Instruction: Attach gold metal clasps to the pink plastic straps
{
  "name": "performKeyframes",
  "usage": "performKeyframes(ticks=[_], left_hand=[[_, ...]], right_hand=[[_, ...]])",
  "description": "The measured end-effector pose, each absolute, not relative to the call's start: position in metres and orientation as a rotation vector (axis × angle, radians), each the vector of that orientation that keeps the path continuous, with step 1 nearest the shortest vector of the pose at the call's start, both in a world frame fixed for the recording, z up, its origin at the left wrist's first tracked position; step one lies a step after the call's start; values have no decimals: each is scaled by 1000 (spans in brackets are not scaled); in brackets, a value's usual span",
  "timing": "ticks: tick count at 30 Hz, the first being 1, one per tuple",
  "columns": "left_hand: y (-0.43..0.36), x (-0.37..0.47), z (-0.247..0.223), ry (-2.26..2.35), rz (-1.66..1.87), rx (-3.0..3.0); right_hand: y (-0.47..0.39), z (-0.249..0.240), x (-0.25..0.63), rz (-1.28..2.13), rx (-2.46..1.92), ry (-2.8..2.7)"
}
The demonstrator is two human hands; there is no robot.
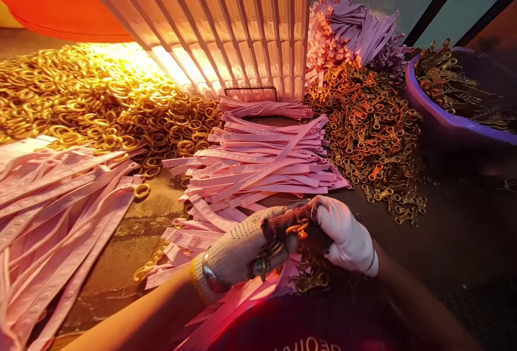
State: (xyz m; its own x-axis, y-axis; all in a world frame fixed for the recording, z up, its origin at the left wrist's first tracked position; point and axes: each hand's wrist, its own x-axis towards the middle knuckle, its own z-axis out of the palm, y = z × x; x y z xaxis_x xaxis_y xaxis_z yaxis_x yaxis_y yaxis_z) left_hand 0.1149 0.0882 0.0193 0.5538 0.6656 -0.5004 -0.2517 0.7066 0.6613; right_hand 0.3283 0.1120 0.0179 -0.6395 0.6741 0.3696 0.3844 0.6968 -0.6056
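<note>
Between the fingers (278, 223): metal pieces (298, 228) fill much of the gap; exact contacts blurred.
Ahead of fingers: low middle straps (258, 170) lie crosswise; ridged panel (222, 22) rises behind them, blocks straight passage.
Ahead-left: ring heap (81, 92) banked against panel.
Left: narrow bare strip of worktop (121, 240) between left strap pile (60, 205) and middle straps; stray ring (141, 190) at far end.
Ahead-right: clasp heap (371, 125), then purple basin (444, 118) with raised rim.
Right: broad dark bare worktop, nearer than basin; widest opening seen.
</note>
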Motion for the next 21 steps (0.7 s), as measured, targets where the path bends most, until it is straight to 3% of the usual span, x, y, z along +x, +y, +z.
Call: performKeyframes(ticks=[6, 11, 21], left_hand=[[80, 120, 20, 908, 692, 669], [77, 122, 17, 924, 759, 594], [73, 128, 33, 889, 928, 489]], right_hand=[[104, 28, 323, 1033, -1047, -2043], [94, 30, 312, 1035, -1199, -1954], [85, 15, 304, 153, -1164, -2145]])
